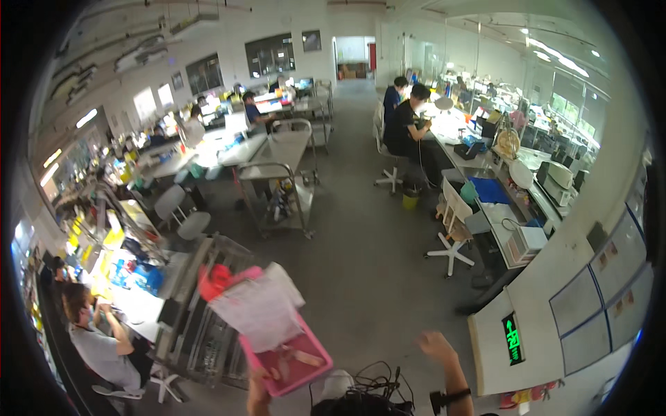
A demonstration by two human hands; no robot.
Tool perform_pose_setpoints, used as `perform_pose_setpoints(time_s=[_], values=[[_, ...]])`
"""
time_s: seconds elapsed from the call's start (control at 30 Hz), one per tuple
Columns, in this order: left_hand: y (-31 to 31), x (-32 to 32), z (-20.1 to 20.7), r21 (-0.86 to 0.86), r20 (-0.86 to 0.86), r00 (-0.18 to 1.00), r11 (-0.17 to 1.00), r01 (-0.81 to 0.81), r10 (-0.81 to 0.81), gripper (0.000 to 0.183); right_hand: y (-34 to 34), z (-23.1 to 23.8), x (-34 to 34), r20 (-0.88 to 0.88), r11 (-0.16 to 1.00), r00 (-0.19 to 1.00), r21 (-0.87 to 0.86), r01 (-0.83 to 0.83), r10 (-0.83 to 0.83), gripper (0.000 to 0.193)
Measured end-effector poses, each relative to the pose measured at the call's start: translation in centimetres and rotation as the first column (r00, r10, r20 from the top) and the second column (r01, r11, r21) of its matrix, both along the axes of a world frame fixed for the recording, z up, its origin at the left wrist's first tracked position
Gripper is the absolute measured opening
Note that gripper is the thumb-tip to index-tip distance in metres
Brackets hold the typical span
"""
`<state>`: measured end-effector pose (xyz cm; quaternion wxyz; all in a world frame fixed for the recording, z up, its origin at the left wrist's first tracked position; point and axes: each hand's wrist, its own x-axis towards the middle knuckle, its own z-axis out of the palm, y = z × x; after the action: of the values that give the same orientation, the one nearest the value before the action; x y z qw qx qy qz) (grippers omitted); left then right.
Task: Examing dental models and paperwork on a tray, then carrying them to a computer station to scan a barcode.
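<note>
My left hand [258, 383] is closed on the near left edge of a pink plastic tray [323, 351], which is tilted and held out over the floor. White paper sheets [257, 312] lie across the tray's far part and hang past its edges. A pale, long object [308, 356] rests inside the near end; blur hides its kind. At the far left corner of the tray is a bright red item [217, 280], also blurred. My right hand [438, 347] is raised apart from the tray, fingers loosely bent and nothing visible in them. A dark band [449, 399] circles that wrist.
A metal rack cart [201, 312] stands close left of the tray. Beyond it sits a person [104, 347] at a lit bench. A wheeled trolley [277, 166] is further ahead. Right: swivel chair [454, 222], long workbench [499, 215], white partition with a green sign [512, 338].
</note>
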<state>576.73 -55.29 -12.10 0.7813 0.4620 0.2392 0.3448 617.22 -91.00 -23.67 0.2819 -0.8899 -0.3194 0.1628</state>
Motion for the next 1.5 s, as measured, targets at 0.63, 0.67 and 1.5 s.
perform_pose_setpoints(time_s=[0.63,0.67,1.5], values=[[48.7,70.7,-1.9,-0.183,-0.071,0.983,0.966,-0.182,0.171,0.020,32.2,-22.4,54.4,-0.789,0.859,0.556,0.453,0.238,0.261,0.019],[51.0,74.5,-2.9,-0.219,-0.059,0.984,0.959,-0.178,0.169,0.010,35.1,-23.0,57.8,-0.766,0.850,0.586,0.473,0.233,0.266,0.019],[109.8,153.1,2.5,-0.226,-0.238,0.902,0.883,-0.412,0.360,0.015,123.2,-24.3,142.9,-0.708,0.950,0.692,-0.100,-0.297,0.142,0.028]])
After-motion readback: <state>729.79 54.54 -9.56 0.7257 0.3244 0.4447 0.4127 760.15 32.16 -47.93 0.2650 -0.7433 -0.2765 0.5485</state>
